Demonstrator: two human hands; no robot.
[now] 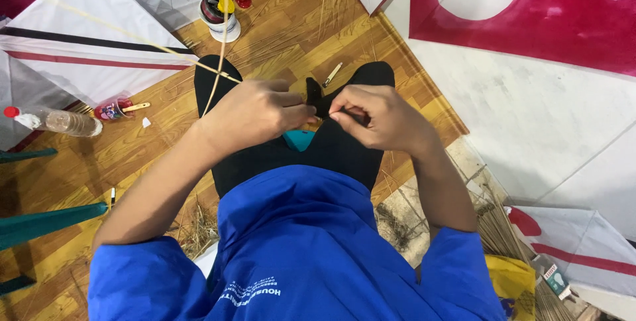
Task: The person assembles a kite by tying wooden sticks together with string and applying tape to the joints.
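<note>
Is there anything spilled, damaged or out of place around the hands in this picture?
Nothing looks damaged. The plastic bottle lies on its side on the wooden floor, and loose thin sticks lie scattered there. Both hands, left hand and right hand, pinch something small.

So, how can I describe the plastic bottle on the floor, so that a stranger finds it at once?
Start at the white kite with black and red stripes lying on the wooden floor at the upper left. Just below its edge lies the clear plastic bottle, on its side. Its red cap and transparent body distinguish it from the small cup beside it.
</note>
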